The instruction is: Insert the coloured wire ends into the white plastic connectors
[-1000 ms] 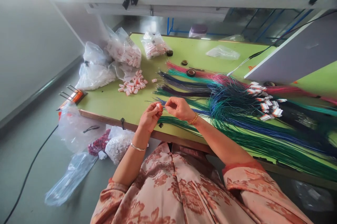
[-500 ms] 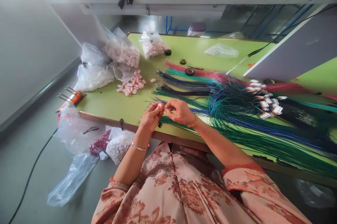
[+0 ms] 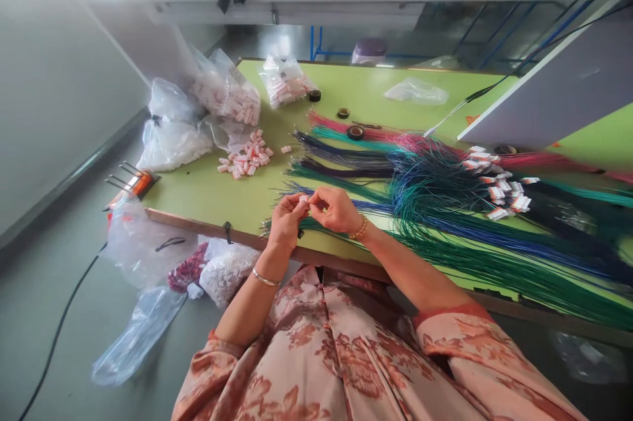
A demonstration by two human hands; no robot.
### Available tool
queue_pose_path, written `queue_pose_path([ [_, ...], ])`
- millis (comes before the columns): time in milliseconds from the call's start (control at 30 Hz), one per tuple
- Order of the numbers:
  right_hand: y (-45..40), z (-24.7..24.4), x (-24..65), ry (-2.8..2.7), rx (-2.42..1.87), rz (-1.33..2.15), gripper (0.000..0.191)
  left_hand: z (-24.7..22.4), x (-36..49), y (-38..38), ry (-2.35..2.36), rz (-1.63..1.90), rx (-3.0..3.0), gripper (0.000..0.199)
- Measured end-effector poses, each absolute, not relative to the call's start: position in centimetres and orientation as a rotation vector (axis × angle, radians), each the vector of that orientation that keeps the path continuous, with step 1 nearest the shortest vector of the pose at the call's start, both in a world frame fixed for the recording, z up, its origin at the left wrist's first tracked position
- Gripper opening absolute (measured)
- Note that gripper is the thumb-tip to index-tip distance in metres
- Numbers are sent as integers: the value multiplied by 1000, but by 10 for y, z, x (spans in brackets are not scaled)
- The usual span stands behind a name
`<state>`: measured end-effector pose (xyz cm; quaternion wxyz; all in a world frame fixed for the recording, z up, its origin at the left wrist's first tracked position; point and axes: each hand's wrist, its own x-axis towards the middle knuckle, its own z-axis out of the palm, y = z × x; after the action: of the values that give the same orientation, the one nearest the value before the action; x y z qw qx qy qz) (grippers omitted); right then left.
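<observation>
- The left hand [image 3: 285, 222] pinches a small white-and-orange connector [image 3: 303, 200] between thumb and fingers, near the middle of the near edge of the green worktop [image 3: 198, 200].
- The connector lies right at the fingertips of this grip, its upper part showing above them and its lower part hidden by the fingers.
- The right hand [image 3: 335, 210] has thumb and forefinger pressed together just beside the connector, on its right side; whether this grip holds a wire end cannot be told.
- Coloured wires [image 3: 445, 236] run from beside and beyond the hands toward the right edge, in pink, teal, dark, blue and green bundles, with a tangle midway.
- On the wires, right of the tangle, sits a cluster of attached connectors [image 3: 499, 187].
- A loose pile of connectors [image 3: 247, 158] lies toward the left edge, with one single piece [image 3: 286, 149] just right of it.
- Beyond the pile, toward the far left corner, stand clear bags of connectors [image 3: 230, 94]; a knotted white bag [image 3: 173, 140] is at the left edge.
- Black tape rolls [image 3: 355, 132] lie between the far edge and the wires, one of them on the pink bundle.
</observation>
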<state>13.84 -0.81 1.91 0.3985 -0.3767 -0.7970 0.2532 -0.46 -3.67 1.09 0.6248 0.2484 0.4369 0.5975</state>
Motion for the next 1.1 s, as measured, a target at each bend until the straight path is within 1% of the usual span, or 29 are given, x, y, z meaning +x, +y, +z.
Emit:
queue_pose_path([
  [100, -8, 20, 141, -1972, -1003, 752, 10, 13, 0, -37, 1004, 1377, 565, 34],
  [233, -9, 28, 145, -1976, -1013, 817, 10, 15, 0, -33, 964, 1392, 544, 33],
  [633, -10, 22, 144, -2008, -1021, 668, 7, 12, -6, -32, 944, 1394, 584, 34],
  [833, -13, 17, 137, -2017, -1106, 613, 11, 10, 0, -36, 1054, 1418, 610, 37],
  [967, -17, 13, 133, -2049, -1147, 555, 11, 7, 2, -39, 1102, 1445, 665, 36],
  [1033, -14, 14, 137, -2078, -1110, 622, 12, 6, -1, -40, 1102, 1411, 686, 36],
  [1100, -6, 17, 145, -2111, -1052, 764, 15, 5, -6, -39, 1085, 1380, 678, 36],
])
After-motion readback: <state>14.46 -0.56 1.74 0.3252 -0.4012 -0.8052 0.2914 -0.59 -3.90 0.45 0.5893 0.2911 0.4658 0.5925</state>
